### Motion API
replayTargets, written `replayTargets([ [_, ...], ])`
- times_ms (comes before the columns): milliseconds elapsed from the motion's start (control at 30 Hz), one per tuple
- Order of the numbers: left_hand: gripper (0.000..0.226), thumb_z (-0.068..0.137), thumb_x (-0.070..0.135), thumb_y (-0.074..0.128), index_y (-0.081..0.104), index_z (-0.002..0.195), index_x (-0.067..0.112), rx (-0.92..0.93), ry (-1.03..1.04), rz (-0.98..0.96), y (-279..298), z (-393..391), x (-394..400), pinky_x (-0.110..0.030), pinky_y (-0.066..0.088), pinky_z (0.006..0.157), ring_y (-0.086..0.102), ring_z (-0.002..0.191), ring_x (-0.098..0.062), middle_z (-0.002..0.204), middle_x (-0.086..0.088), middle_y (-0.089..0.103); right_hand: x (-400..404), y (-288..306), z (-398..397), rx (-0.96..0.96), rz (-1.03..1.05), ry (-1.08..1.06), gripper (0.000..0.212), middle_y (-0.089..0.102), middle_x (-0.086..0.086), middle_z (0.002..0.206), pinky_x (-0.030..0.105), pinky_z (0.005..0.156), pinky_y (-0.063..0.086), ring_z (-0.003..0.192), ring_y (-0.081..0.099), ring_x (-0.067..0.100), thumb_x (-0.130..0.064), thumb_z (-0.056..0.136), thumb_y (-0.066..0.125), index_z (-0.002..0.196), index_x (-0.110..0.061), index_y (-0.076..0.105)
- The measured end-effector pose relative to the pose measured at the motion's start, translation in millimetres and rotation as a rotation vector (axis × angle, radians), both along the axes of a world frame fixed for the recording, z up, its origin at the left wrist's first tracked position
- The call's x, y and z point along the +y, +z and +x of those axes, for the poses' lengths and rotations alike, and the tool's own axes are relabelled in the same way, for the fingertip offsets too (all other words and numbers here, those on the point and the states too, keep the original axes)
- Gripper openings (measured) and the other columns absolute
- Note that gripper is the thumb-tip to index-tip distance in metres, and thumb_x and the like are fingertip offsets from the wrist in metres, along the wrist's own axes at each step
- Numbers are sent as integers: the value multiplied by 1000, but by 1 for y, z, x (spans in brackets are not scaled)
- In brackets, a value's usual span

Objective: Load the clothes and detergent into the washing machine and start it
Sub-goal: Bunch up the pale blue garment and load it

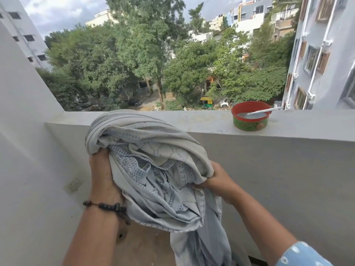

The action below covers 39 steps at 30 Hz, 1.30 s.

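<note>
A person stands on a balcony and holds a bundle of pale grey-blue patterned cloth (149, 169) up in front of the white parapet wall (269, 169). The left hand (102, 177) cups the bundle from its left side and underneath, palm against the fabric, with the fingertips tucked into the folds near the top, so how tightly they curl is hard to tell. A dark beaded bracelet (107, 207) circles that wrist. The right hand (217, 181) grips a gathered fold at the bundle's lower right edge, fingers closed round the cloth. A loose tail of the fabric hangs down below the bundle toward the brown floor (146, 244).

On the flat top of the parapet, toward its right end, sits a red-rimmed green bowl (249, 123) with a metal spoon (257, 112) resting in it, handle pointing right over the rim. The right forearm ends in a light blue printed sleeve (303, 255).
</note>
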<state>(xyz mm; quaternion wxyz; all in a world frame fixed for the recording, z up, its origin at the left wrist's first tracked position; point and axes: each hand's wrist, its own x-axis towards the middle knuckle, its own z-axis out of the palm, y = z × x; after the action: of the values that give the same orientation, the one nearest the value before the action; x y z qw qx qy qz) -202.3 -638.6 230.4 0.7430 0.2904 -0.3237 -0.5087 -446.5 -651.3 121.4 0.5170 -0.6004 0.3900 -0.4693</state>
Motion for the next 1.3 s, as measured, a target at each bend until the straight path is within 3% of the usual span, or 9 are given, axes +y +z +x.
replayTargets([
  [133, 86, 62, 40, 86, 56, 136, 8, 89, 68, -8, -9, 1, 18, -53, 40, 109, 54, 127, -35, 140, -19, 54, -7, 19, 8, -232, -81, -120, 22, 76, 1, 84, 31, 69, 57, 82, 70, 14, 8, 76, 72, 92, -7, 70],
  [300, 29, 96, 30, 49, 71, 112, 20, 142, 77, -17, -22, 10, 34, -39, 56, 90, 66, 110, -24, 120, -5, 69, -13, 43, 18, -348, -98, -62, 23, 76, 6, 82, 29, 66, 56, 78, 71, 19, -3, 68, 68, 90, -4, 72],
  [567, 28, 79, 28, 67, 70, 105, 17, -210, 144, 284, -50, 45, 57, -33, 60, 73, 70, 97, -19, 118, -12, 69, -20, 64, 29, -323, -200, -164, 20, 75, 17, 88, 53, 77, 58, 87, 71, 33, 5, 71, 67, 86, -6, 77],
  [700, 83, 43, 27, 91, 63, 118, 6, -303, 89, 374, -84, 51, 69, -39, 58, 76, 68, 101, -27, 116, -16, 70, -21, 76, 34, -241, -281, -225, 17, 73, 22, 83, 58, 70, 54, 80, 69, 36, -3, 68, 66, 82, 0, 75],
  [867, 71, 60, 5, 79, 59, 128, 5, -358, -75, 328, -102, 45, 77, -44, 58, 85, 67, 108, -34, 120, -19, 68, -20, 81, 32, -250, -286, -207, 19, 74, 15, 79, 56, 69, 55, 75, 67, 26, 0, 68, 64, 79, -8, 77],
  [967, 106, 35, 22, 101, 57, 130, 8, -440, -170, 315, -98, 52, 78, -44, 59, 84, 67, 109, -32, 122, -16, 68, -18, 83, 30, -303, -283, -181, 26, 74, 4, 74, 39, 65, 56, 71, 67, 19, 0, 66, 61, 72, -19, 78],
  [1100, 153, 22, 47, 100, 15, 149, 49, -819, -111, 275, -66, 56, 88, -48, 38, 110, 48, 134, -14, 142, 21, 51, -19, 87, 24, -323, -285, -164, 26, 74, 5, 74, 31, 64, 54, 71, 67, 18, 4, 68, 59, 75, -14, 76],
  [1167, 151, 20, 69, 87, -6, 138, 69, -1200, 36, 215, -31, 42, 95, -50, 13, 120, 7, 150, -4, 152, 40, 9, -17, 91, 23, -289, -307, -150, 25, 73, 4, 72, 29, 61, 53, 68, 65, 17, 4, 67, 56, 75, -11, 75],
  [1300, 150, 34, 81, 75, -37, 132, 60, -1768, 127, 29, 17, 6, 78, -51, -19, 112, -35, 141, -4, 146, 33, -37, -10, 96, 38, -177, -380, -14, 20, 68, 10, 68, 27, 57, 49, 65, 61, 16, 5, 64, 54, 72, -2, 71],
])
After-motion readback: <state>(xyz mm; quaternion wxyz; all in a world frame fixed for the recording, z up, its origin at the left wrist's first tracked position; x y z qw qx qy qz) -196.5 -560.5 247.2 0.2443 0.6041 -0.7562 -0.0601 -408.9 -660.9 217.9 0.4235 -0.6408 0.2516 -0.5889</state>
